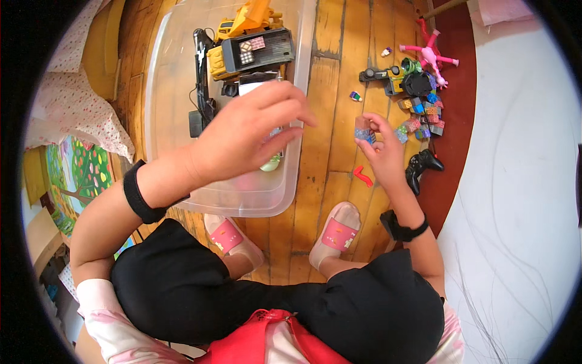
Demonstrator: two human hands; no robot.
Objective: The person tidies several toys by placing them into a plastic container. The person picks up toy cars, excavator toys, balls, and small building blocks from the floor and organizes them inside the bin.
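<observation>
My left hand (254, 127) is over the clear plastic bin (245, 207), its thumb apart from the bent fingers and nothing visible between them. Beneath and behind it in the bin are a yellow-and-grey toy dump truck (254, 52) with small patterned blocks in its bed, a yellow toy loader (250, 18) and a black cabled device (201, 73). My right hand (384, 152) pinches a few small toy blocks (362, 128) between thumb and fingers, above the wooden floor. Part of these blocks is hidden by the fingers.
Right of my right hand lie a pile of patterned blocks (429, 111), a black game controller (423, 168), a pink toy figure (429, 54) and dark toy vehicle parts (416, 84). A red curved piece (363, 176) and small figures (356, 96) lie on the floor. My slippered feet are below.
</observation>
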